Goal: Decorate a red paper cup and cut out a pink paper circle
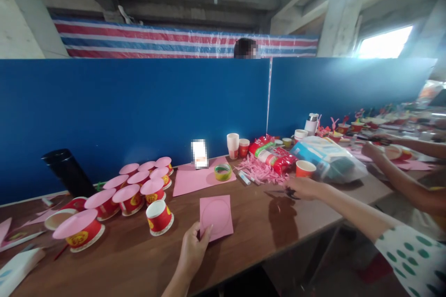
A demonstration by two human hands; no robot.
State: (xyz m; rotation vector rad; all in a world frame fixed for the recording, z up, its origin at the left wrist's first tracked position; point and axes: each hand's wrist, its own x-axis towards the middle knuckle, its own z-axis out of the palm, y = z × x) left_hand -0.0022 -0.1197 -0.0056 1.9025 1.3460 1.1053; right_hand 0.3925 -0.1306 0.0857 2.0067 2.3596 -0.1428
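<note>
My left hand [194,247] pinches the lower left corner of a square of pink paper [216,217], which has a circle drawn on it. Over the table to the right, my right hand [304,189] has its fingers closed on dark scissors [278,193]; the blades point left. Beyond my left hand stands a red and white paper cup [159,217] with an open top. Several similar red cups [128,202] to its left carry flat pink paper discs [126,193] on top.
A pink sheet [188,180] bears a tape roll [222,172]. Behind my right hand lie pink paper strips [256,167], a red packet [284,160], a paper cup [305,169] and a plastic bag [329,160]. A blue partition [139,102] borders the table. A co-worker's arms [397,176] are at the right.
</note>
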